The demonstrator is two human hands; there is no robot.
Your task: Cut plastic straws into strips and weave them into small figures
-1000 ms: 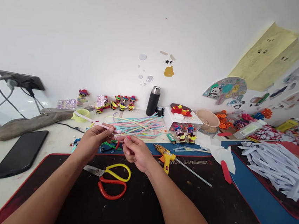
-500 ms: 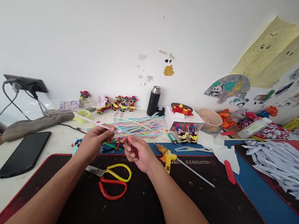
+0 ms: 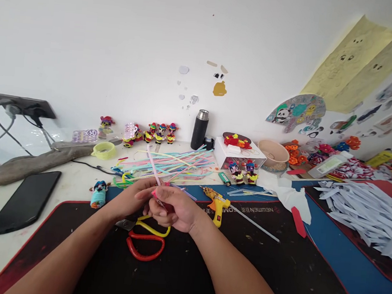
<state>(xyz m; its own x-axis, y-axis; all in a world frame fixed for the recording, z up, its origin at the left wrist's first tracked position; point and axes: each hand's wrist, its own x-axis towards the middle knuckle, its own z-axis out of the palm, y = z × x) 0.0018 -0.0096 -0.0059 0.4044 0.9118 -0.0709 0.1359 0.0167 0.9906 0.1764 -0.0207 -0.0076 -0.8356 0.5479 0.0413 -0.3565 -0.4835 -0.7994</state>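
Close together over the black mat, my left hand (image 3: 134, 200) and my right hand (image 3: 178, 207) are both closed, with their fingertips meeting. A pale pink strip (image 3: 153, 163) stands up between them, its lower end hidden at my left fingers. In my right hand is a small pinkish-red piece (image 3: 166, 205), mostly covered by the fingers. Scissors (image 3: 145, 246) with one yellow and one red handle lie just below my hands. Behind them spreads a pile of pastel strips (image 3: 177, 161). A small blue-bodied figure (image 3: 99, 195) stands left of my left wrist.
A yellow glue gun (image 3: 218, 208) with a long glue stick lies to the right. At left are a phone (image 3: 24, 202) and a piece of driftwood (image 3: 38, 162). A black flask (image 3: 200, 131) stands by the wall; white paper strips (image 3: 365, 219) are heaped at right.
My hands have come together. The pale strip, which pointed left from my left hand, now points upward between them. The blue-bodied figure has come into fuller view.
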